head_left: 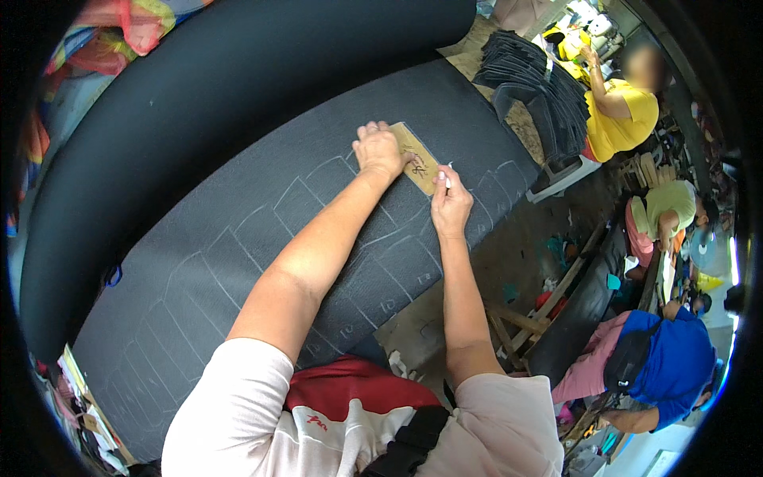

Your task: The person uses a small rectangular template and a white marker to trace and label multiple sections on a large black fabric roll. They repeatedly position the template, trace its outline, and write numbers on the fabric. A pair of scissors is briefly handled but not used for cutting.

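head view: tracing a cardboard template onto dark sheet, row partly drawn.

your left hand (379, 151) lies flat, fingers spread, pressing the brown cardboard template (419, 168) against the dark sheet (238, 262) near its far edge. your right hand (451, 203) is closed around a small piece of white chalk (447, 180), its tip at the template's right side. judged from the marks: a run of chalk outlines (318, 215) already covers the sheet from the near left corner up to your hands, with a second line of them lower down; a few fainter outlines show to the right of the template. a bare strip along the sheet's far edge looks unmarked. a large black roll (199, 103) lies beyond. other people work at stacked dark pieces (540, 87) to the right.
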A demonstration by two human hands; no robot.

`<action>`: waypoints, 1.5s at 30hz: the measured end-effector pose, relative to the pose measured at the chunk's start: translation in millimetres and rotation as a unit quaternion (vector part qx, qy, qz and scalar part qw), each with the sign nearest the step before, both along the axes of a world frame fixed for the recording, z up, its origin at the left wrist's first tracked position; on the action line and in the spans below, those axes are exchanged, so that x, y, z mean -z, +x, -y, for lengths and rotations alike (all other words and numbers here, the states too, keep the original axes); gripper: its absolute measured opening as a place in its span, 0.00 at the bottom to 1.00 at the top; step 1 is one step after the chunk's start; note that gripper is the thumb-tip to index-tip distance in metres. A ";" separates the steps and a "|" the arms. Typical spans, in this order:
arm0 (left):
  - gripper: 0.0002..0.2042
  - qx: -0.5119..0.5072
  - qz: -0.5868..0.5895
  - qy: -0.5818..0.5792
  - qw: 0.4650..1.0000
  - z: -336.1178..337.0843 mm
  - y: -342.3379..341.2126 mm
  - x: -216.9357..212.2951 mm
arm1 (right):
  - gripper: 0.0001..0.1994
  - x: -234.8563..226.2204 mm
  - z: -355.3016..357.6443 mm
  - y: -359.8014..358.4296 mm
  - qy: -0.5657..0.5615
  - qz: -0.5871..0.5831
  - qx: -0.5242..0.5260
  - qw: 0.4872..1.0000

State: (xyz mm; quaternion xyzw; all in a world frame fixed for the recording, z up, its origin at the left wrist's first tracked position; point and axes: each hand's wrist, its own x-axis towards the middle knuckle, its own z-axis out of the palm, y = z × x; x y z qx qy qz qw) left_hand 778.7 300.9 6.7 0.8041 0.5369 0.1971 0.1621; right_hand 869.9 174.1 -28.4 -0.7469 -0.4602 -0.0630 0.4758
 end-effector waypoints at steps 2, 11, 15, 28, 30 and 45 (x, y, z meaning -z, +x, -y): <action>0.27 -0.015 -0.027 -0.037 0.999 -9.6 -0.3 -8.7 | 0.08 9.1 0.9 2.1 0.018 0.022 0.003 1.000; 0.06 0.200 0.360 0.284 0.866 41.2 15.8 -22.2 | 0.30 7.7 13.9 27.7 0.323 -0.481 -0.218 0.785; 0.09 0.341 0.277 0.119 0.890 70.2 9.0 11.5 | 0.16 3.8 22.8 47.1 0.197 -0.487 -0.153 0.837; 0.29 0.290 -0.070 0.018 0.954 42.4 33.5 16.5 | 0.18 5.7 -15.9 116.4 -0.018 -0.275 -0.071 0.959; 0.28 0.291 -0.054 0.027 0.955 44.8 32.8 18.8 | 0.17 4.4 -11.7 115.7 0.043 -0.354 -0.115 0.927; 0.29 0.280 -0.112 -0.005 0.953 46.4 31.6 11.8 | 0.11 -26.4 -58.5 112.9 0.034 -0.209 -0.062 0.975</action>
